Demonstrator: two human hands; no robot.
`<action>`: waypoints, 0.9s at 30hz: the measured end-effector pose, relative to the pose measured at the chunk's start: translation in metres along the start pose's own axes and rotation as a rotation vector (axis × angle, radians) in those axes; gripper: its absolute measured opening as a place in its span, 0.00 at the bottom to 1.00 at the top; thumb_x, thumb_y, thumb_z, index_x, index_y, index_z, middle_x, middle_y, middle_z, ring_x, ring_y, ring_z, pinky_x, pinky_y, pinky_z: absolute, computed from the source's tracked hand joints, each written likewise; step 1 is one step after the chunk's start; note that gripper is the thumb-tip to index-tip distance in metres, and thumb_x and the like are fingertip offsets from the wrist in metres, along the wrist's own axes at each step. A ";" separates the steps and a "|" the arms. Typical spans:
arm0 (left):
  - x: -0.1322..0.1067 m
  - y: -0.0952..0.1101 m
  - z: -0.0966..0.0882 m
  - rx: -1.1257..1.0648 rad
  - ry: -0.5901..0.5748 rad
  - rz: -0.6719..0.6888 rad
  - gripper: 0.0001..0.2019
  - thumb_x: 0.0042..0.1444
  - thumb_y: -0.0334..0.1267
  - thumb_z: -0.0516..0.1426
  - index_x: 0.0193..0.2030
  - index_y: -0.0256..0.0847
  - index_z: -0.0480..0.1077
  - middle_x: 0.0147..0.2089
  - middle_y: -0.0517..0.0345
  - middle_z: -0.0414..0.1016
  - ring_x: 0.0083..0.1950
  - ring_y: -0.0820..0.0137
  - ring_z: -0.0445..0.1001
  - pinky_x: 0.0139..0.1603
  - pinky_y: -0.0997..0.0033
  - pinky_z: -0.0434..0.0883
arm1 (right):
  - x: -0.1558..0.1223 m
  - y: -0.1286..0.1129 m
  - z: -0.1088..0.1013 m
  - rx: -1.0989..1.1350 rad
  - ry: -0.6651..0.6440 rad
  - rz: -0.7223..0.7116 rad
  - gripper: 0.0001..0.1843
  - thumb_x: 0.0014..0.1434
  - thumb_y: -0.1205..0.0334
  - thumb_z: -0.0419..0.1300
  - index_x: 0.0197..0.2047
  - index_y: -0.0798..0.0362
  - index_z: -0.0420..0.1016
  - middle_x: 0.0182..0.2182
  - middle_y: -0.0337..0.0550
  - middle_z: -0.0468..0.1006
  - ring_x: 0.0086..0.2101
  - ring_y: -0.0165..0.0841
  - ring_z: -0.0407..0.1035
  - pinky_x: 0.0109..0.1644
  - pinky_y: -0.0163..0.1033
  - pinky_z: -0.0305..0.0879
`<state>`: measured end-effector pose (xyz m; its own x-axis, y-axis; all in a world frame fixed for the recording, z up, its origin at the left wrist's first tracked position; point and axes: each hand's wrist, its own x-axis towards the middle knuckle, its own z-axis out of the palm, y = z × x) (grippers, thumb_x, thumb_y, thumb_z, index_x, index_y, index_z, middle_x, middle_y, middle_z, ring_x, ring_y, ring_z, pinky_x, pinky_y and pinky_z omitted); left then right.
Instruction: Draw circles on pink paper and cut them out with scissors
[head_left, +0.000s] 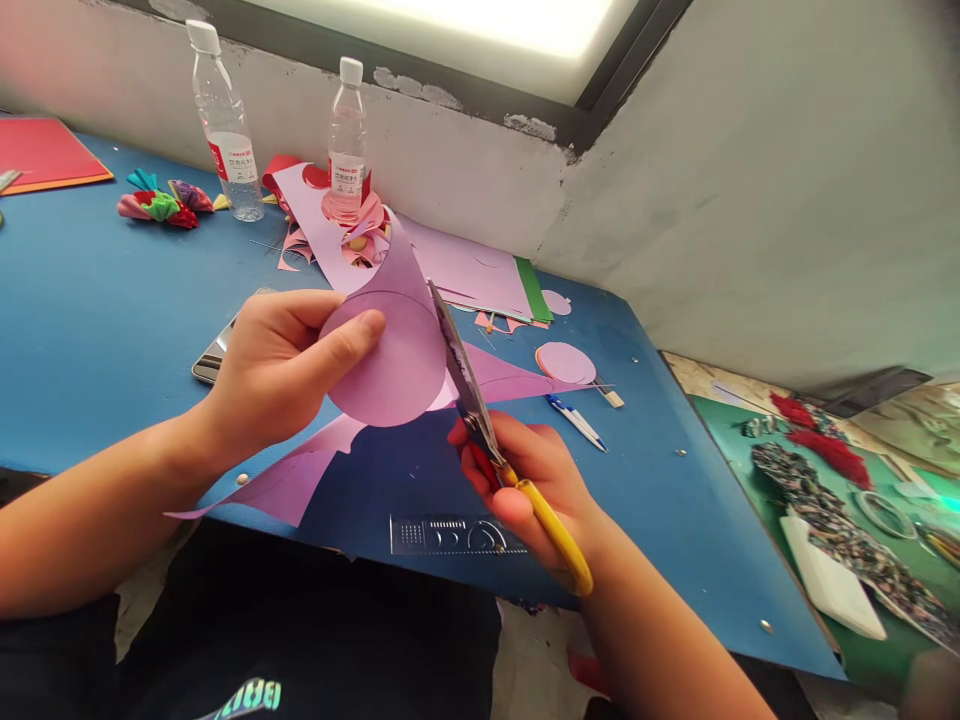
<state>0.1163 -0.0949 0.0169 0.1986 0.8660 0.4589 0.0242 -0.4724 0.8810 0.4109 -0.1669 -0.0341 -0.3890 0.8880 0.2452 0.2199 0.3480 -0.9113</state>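
l hand pinches purple paper, thumb on top, above blue table; r hand grips yellow-handled scissors, blades by paper's round edge. if paper flexes or l pinch slackens, cut may stray off curve; purple scrap below poss. snags.

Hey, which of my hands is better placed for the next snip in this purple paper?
Probably your right hand: it holds the scissors, with the blades beside the purple paper's edge. Your left hand is pinching the paper, so it seems better suited to steadying.
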 end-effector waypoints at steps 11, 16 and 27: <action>0.000 0.002 0.002 -0.027 0.037 0.000 0.35 0.69 0.53 0.77 0.22 0.46 0.61 0.25 0.63 0.47 0.29 0.70 0.48 0.26 0.63 0.50 | -0.001 0.000 0.001 -0.005 0.013 0.007 0.50 0.71 0.06 0.71 0.54 0.50 0.88 0.27 0.33 0.73 0.24 0.32 0.61 0.27 0.40 0.57; -0.001 0.003 0.003 -0.051 0.104 -0.030 0.26 0.65 0.47 0.77 0.23 0.46 0.70 0.25 0.63 0.53 0.29 0.71 0.52 0.28 0.65 0.56 | 0.000 -0.003 0.001 -0.021 0.006 -0.005 0.49 0.72 0.06 0.69 0.53 0.50 0.86 0.25 0.31 0.71 0.23 0.31 0.59 0.27 0.41 0.58; 0.000 0.004 -0.002 0.131 0.042 0.078 0.28 0.75 0.51 0.74 0.27 0.47 0.69 0.25 0.64 0.59 0.29 0.69 0.54 0.29 0.62 0.59 | -0.002 0.002 0.000 0.032 -0.024 0.036 0.47 0.72 0.07 0.72 0.52 0.48 0.84 0.30 0.35 0.76 0.26 0.32 0.62 0.27 0.39 0.58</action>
<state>0.1140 -0.0963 0.0203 0.1638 0.8307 0.5321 0.1381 -0.5534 0.8214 0.4123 -0.1677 -0.0366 -0.4032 0.8920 0.2043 0.2054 0.3058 -0.9297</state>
